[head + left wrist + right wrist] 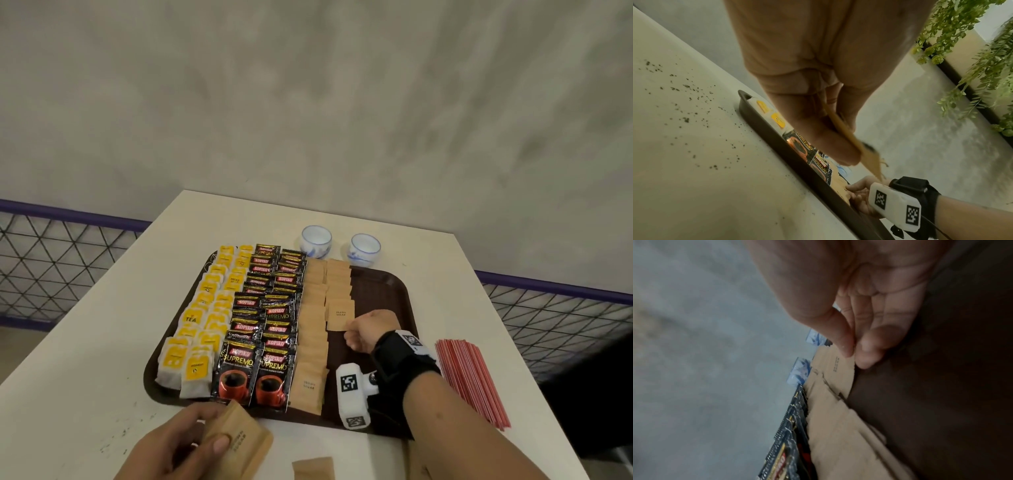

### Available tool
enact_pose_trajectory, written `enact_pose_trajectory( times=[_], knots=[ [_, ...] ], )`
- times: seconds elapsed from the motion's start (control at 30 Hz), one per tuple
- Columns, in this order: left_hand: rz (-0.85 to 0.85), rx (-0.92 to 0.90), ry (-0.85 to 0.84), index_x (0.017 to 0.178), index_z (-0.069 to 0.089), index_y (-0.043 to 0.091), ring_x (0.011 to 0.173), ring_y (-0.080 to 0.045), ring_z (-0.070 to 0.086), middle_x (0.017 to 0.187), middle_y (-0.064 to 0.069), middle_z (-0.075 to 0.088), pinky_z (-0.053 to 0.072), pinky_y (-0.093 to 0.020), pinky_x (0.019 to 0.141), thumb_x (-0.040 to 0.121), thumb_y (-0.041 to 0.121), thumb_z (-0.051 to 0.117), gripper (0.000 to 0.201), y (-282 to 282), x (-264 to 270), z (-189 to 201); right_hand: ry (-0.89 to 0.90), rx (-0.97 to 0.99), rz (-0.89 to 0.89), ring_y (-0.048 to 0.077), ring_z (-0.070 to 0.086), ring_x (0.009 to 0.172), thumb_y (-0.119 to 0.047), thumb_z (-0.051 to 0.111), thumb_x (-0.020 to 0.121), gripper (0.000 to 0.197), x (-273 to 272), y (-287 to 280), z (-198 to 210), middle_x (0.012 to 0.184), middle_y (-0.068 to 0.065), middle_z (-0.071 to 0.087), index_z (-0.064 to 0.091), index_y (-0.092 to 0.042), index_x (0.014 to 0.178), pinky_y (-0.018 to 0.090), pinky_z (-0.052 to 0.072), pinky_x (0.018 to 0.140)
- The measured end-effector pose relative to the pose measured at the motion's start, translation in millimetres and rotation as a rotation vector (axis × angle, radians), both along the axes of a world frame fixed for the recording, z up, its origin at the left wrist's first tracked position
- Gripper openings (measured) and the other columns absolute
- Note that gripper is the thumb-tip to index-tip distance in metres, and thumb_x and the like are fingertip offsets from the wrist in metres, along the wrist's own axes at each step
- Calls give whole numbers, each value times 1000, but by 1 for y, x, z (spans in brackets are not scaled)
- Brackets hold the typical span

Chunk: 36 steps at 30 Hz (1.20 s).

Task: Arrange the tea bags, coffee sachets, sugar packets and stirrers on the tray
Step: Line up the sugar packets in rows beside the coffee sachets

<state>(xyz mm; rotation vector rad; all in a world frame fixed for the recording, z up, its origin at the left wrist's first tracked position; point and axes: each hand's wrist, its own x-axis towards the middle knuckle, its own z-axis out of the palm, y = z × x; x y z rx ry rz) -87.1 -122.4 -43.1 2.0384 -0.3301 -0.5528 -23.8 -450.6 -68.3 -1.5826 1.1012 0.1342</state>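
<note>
My right hand (363, 334) pinches flat brown paper sugar packet (340, 315), laying second row on dark brown plastic tray (394, 291). My left hand (185, 442) grips spare packets (236, 435). Next: overlap neatly.

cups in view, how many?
2. Both stand on the table beyond the tray's far edge, not on it: left cup, right cup. None seem hidden.

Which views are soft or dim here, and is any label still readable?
Head view: sharp in the middle, KOPIKO coffee sachets readable, wall streaked at the top. Left wrist view: the sugar packets in the left hand smear with motion blur, and the table edge looks strongly slanted. Right wrist view: dim and soft throughout; print by the right hand on the sugar packet unreadable.
</note>
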Motion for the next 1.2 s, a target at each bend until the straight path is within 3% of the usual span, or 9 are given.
enact_pose_trajectory(
  times=[0.07,0.3,0.57,0.67,0.77,0.83,0.97,1.13,1.2],
  knots=[
    [25,-26,10,83,51,69,70,6,66,74,29,68,46,-1,63,75,28,71,46,-2,1,2,42,-43,15,15,47,34,-10,59,92,16,1,5,2,47,8,56,57,-5,76,21,36,35],
    [46,-77,51,86,68,49,70,6,65,74,23,70,46,-2,61,78,19,72,31,-4,-4,-1,128,-312,176,15,57,45,-20,67,86,23,-3,12,16,59,6,67,65,-5,69,24,45,48],
    [32,-14,17,81,43,73,73,8,64,75,30,68,45,-1,60,81,23,69,57,-11,-8,19,143,-317,170,15,58,48,-19,65,88,21,1,9,18,59,6,66,70,-1,79,25,48,58],
    [47,-12,68,82,59,64,74,0,68,75,28,69,45,-1,61,56,53,80,35,-12,-10,24,144,-326,197,15,58,48,-22,66,88,21,0,8,17,62,6,67,70,-2,85,23,45,51],
    [44,-42,68,84,61,59,73,-2,68,74,22,71,46,-4,59,26,84,66,63,-13,-11,24,148,-337,224,15,58,48,-24,67,87,22,-2,8,17,63,6,68,69,-2,86,22,45,51],
    [31,-48,46,84,48,72,73,1,67,74,27,69,46,-3,58,34,76,72,56,-17,-12,29,147,-359,252,14,57,48,-25,65,88,23,-5,9,18,64,6,67,68,-3,84,22,44,49],
    [26,-61,35,93,60,46,72,9,64,71,34,66,47,-7,58,82,27,67,24,-22,-11,24,-63,-368,352,8,52,46,-20,60,90,18,-23,24,34,60,-3,65,58,-13,74,22,44,49],
    [8,-107,-22,94,60,37,77,10,63,77,37,65,48,-10,59,83,23,67,19,-35,-11,29,-394,-96,795,7,61,73,-42,70,81,20,-86,74,69,84,-10,63,65,-30,96,20,46,57],
    [-2,-132,-39,91,63,37,75,7,64,79,30,68,49,-11,59,82,22,68,19,-40,-11,33,-441,-19,848,12,60,73,-34,74,80,24,-103,87,73,86,-9,63,67,-25,101,26,51,60]
  ],
)
